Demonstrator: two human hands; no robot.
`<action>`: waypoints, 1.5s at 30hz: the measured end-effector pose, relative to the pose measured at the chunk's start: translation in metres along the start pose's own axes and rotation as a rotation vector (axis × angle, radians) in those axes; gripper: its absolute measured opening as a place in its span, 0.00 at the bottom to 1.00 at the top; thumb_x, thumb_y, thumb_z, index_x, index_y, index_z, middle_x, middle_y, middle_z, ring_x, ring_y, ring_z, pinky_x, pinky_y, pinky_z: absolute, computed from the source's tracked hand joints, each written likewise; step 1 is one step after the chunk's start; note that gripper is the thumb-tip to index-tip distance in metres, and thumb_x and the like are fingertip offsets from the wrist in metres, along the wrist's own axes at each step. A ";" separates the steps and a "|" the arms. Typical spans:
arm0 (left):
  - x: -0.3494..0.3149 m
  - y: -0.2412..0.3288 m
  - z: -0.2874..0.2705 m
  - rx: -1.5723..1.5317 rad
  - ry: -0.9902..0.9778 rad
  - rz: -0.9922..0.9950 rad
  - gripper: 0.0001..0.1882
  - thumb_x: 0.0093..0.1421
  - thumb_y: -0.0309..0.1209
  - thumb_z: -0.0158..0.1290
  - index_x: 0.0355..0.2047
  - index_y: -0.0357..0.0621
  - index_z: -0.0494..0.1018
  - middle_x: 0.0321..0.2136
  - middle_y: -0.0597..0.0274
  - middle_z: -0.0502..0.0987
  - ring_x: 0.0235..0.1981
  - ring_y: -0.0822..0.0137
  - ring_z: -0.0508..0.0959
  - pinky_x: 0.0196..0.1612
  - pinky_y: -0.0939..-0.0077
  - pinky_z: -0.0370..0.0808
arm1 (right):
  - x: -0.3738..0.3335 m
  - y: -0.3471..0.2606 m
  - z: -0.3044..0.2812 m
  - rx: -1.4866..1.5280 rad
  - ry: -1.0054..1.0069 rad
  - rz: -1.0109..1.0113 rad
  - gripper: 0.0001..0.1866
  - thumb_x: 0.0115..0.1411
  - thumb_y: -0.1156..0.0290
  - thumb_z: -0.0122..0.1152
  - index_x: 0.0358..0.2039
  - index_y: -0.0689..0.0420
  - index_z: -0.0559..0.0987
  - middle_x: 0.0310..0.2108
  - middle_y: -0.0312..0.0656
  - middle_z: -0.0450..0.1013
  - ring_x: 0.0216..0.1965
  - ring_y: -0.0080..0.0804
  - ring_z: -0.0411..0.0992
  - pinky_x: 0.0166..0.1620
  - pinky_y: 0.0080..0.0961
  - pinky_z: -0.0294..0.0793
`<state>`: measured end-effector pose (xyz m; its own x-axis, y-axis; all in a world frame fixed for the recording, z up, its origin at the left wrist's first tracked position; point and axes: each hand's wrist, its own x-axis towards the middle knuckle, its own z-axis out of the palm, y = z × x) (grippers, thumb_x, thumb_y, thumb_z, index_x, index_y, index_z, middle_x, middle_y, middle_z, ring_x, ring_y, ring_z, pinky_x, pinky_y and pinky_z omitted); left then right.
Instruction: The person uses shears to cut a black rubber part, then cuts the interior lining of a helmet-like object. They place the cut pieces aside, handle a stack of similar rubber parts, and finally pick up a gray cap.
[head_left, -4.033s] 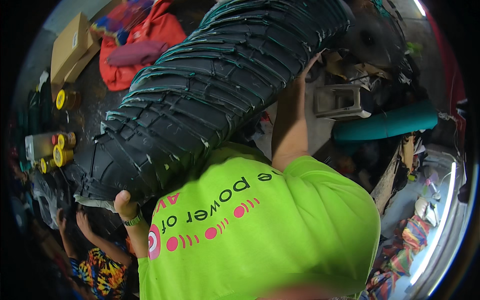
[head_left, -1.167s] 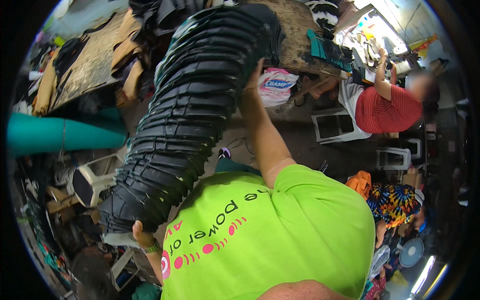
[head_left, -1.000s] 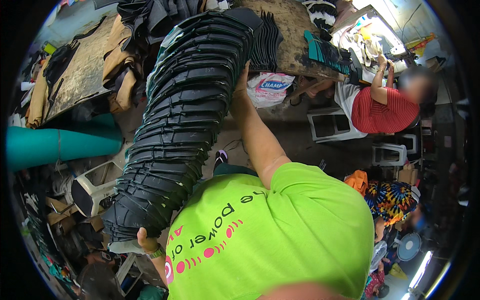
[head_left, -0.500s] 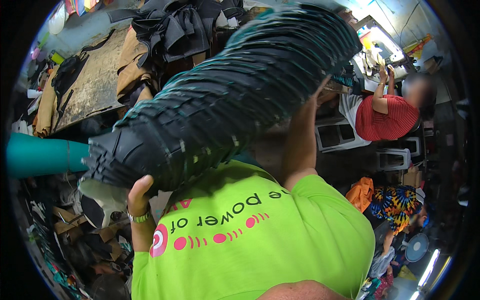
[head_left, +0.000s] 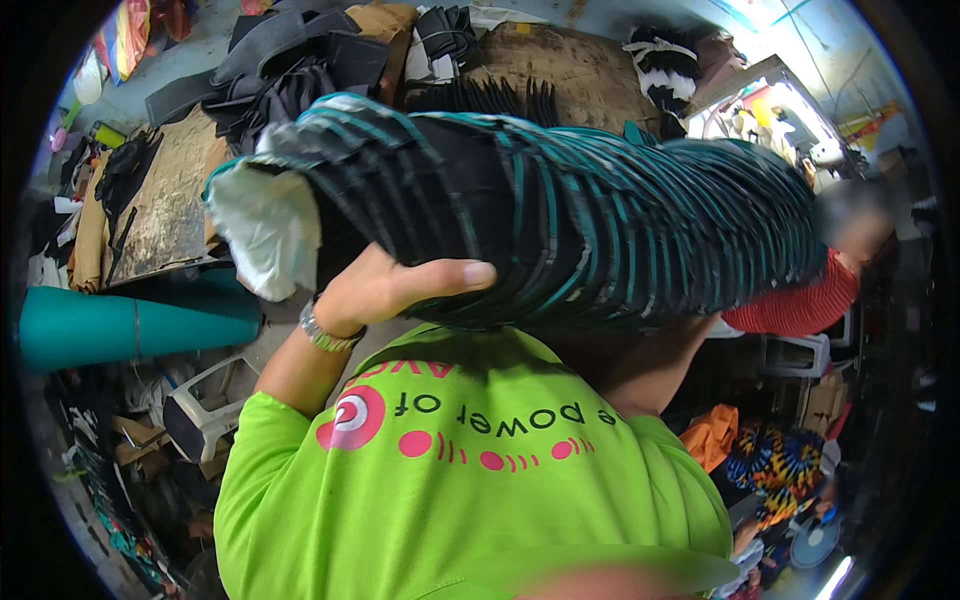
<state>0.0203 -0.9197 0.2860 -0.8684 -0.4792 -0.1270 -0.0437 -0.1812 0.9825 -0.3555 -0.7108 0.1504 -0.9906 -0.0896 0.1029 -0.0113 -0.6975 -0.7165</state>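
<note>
A long stack of flat black cut pieces with teal edges [head_left: 600,220] is held in the air across my chest, lying nearly level. My left hand [head_left: 385,290], a metal watch on its wrist, grips the stack near its left end. The thumb presses along the front side and the other fingers are hidden behind. A crumpled whitish sheet [head_left: 265,228] hangs at that same end. My right forearm [head_left: 665,365] reaches up beneath the right part of the stack. The stack covers my right hand, so its fingers do not show.
Beyond the stack is a worn work table [head_left: 575,65] with more black pieces [head_left: 500,100] on it. Dark material [head_left: 300,75] is heaped at the far left. A teal roll [head_left: 90,328] and a whitish stool [head_left: 205,405] are at left. A person in red [head_left: 800,300] is at right.
The stack has swung from a steep slant to nearly level, its left end rising and its right end dropping. My left hand has moved up and right with it.
</note>
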 end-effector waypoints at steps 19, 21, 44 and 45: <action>0.299 0.014 -0.119 -0.035 0.155 -0.008 0.20 0.58 0.41 0.59 0.44 0.39 0.81 0.43 0.60 0.82 0.43 0.69 0.80 0.51 0.77 0.74 | 0.169 0.082 0.081 0.176 0.001 0.030 0.54 0.57 0.19 0.28 0.70 0.50 0.59 0.68 0.48 0.58 0.67 0.55 0.59 0.68 0.58 0.58; 0.313 0.010 -0.147 0.002 0.268 0.016 0.19 0.59 0.40 0.58 0.46 0.41 0.80 0.43 0.61 0.82 0.44 0.70 0.80 0.51 0.76 0.74 | 0.181 0.108 0.107 0.184 0.107 0.079 0.54 0.57 0.20 0.30 0.70 0.49 0.60 0.69 0.46 0.58 0.68 0.54 0.57 0.68 0.59 0.56; 0.446 -0.029 -0.325 0.108 0.173 -0.054 0.25 0.65 0.24 0.43 0.63 0.43 0.68 0.60 0.60 0.72 0.60 0.67 0.71 0.65 0.72 0.68 | 0.196 0.408 0.150 0.379 0.269 0.558 0.50 0.62 0.25 0.25 0.74 0.49 0.48 0.74 0.43 0.46 0.74 0.47 0.43 0.74 0.49 0.37; 0.449 -0.031 -0.323 -0.007 0.127 -0.033 0.24 0.65 0.27 0.44 0.62 0.43 0.69 0.57 0.59 0.74 0.57 0.67 0.74 0.63 0.74 0.70 | 0.197 0.411 0.151 0.393 0.236 0.533 0.50 0.63 0.25 0.25 0.73 0.49 0.49 0.74 0.43 0.46 0.74 0.47 0.43 0.74 0.48 0.38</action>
<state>-0.2089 -1.4066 0.1542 -0.7969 -0.5780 -0.1756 -0.0672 -0.2040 0.9767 -0.5346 -1.1223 -0.0202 -0.8509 -0.3654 -0.3773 0.4903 -0.8104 -0.3207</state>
